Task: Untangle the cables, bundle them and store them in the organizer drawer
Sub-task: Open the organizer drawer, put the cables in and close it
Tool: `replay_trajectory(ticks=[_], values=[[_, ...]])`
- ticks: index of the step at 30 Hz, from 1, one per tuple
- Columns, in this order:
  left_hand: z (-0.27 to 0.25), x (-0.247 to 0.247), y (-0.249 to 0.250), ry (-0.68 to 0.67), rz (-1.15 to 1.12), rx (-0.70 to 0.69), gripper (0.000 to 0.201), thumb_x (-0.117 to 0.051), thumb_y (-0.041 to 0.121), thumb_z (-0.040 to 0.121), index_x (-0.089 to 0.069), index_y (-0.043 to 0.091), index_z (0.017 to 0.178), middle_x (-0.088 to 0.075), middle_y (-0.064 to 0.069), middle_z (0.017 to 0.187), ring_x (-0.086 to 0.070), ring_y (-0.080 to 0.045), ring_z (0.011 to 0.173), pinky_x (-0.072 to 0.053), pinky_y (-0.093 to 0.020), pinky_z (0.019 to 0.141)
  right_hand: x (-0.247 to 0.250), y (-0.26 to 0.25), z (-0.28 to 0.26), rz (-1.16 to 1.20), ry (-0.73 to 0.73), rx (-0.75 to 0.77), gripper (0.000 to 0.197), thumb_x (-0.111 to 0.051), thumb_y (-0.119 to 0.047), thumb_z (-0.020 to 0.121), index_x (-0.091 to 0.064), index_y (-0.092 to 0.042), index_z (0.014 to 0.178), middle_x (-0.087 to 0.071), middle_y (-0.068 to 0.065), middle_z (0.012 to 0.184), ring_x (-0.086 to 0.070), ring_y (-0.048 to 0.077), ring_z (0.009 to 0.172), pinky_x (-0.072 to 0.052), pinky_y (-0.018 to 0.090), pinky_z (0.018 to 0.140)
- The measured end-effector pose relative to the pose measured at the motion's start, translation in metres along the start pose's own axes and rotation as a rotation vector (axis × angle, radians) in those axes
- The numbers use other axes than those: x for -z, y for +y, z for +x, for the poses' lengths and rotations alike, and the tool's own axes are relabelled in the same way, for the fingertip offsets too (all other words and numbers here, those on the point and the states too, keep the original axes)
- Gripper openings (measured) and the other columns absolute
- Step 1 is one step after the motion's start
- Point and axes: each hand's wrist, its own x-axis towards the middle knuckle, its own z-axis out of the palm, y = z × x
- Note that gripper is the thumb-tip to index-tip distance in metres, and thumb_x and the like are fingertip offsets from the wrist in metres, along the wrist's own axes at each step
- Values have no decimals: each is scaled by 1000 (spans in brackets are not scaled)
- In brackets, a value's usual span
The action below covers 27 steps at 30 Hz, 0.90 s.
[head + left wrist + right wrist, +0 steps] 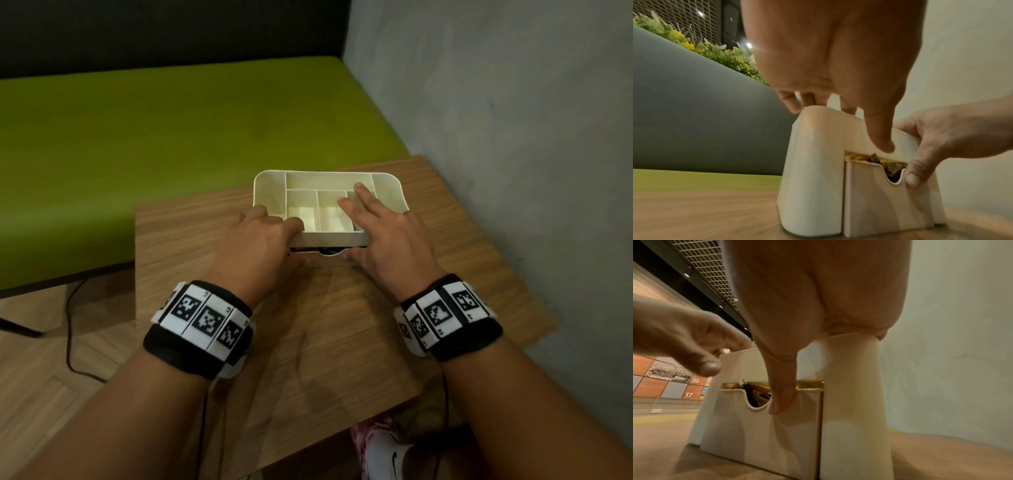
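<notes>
A cream organizer (270, 180) with open top compartments stands at the far side of the wooden table. My left hand (270, 226) holds its front left corner, fingers curled over the top rim and thumb (879, 134) on the front face above the drawer. My right hand (370, 219) lies with straight fingers across the top compartments. Its thumb (781, 395) presses the drawer (760, 443) front beside the finger notch. The drawer sits almost flush with the body. Dark and yellow cables (894, 170) show through the notch and the slit above the drawer.
The small wooden table (308, 342) ends just in front of my wrists. A green bench (171, 144) lies to the left and behind. A grey wall (513, 137) runs close along the right. A black cord (70, 329) trails on the floor at the left.
</notes>
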Motion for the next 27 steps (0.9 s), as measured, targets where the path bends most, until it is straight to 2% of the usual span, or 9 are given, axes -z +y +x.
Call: replay_trajectory(ticks=[2, 4, 7, 10, 13, 15, 18, 21, 27], values=[[-5, 1, -4, 112, 25, -40, 60, -66, 61, 78, -58, 31, 129, -55, -8, 135, -45, -32, 119, -39, -47, 94, -1, 0, 0, 11, 20, 7, 88, -84, -44, 67, -42, -35, 144, -33, -4, 158, -62, 26, 111, -47, 43, 89], [-4, 2, -9, 181, -17, -56, 77, -71, 61, 71, -48, 34, 141, -30, -9, 158, -33, -39, 135, -37, -57, 103, -2, -1, 0, -13, 44, 15, 89, -86, -44, 65, -45, -34, 143, -38, -1, 156, -60, 27, 105, -48, 43, 85], [6, -6, -15, 38, -7, -69, 93, -74, 60, 71, -30, 39, 151, -6, -4, 166, -12, -34, 150, -27, -59, 115, -1, -3, -4, -54, 101, 22, 87, -85, -51, 61, -50, -34, 138, -47, -2, 150, -52, 26, 102, -44, 41, 80], [11, -14, -17, 21, -16, -72, 78, -82, 49, 69, -53, 34, 140, -20, -7, 164, -30, -38, 143, -39, -53, 108, 1, -9, -12, -119, 145, 24, 82, -80, -63, 58, -55, -37, 132, -52, -5, 145, -48, 27, 108, -35, 41, 82], [10, -11, -12, 23, -25, -43, 50, -85, 44, 69, -73, 30, 115, -26, -5, 162, -61, -38, 112, -51, -43, 85, 1, -11, -12, -128, 143, 32, 76, -77, -63, 59, -57, -36, 127, -52, -5, 144, -46, 27, 117, -33, 43, 85], [11, -9, -10, 20, 0, -23, 39, -81, 43, 74, -75, 31, 111, -24, -3, 162, -67, -36, 95, -51, -40, 76, 2, -12, -9, -115, 124, 44, 73, -77, -61, 60, -57, -34, 126, -52, -4, 143, -46, 27, 123, -32, 44, 89], [10, -9, -9, 24, 4, -32, 28, -78, 39, 78, -77, 29, 104, -30, -6, 160, -69, -36, 84, -49, -38, 71, 1, -13, -7, -82, 123, 51, 71, -75, -59, 62, -59, -29, 124, -54, -2, 140, -48, 26, 124, -33, 42, 91], [10, -7, -9, 6, 30, -29, 29, -77, 40, 78, -76, 30, 106, -29, -7, 160, -67, -37, 85, -48, -39, 74, -2, -16, -5, -68, 120, 54, 70, -76, -58, 62, -60, -25, 122, -54, 1, 138, -49, 27, 123, -42, 42, 87], [9, 0, -1, -57, 123, -10, 51, -56, 67, 84, -69, 29, 115, -10, -6, 166, -65, -32, 106, -45, -41, 87, -4, -16, -5, -59, 118, 51, 71, -76, -59, 63, -58, -25, 123, -52, 0, 139, -48, 27, 125, -48, 42, 82]])
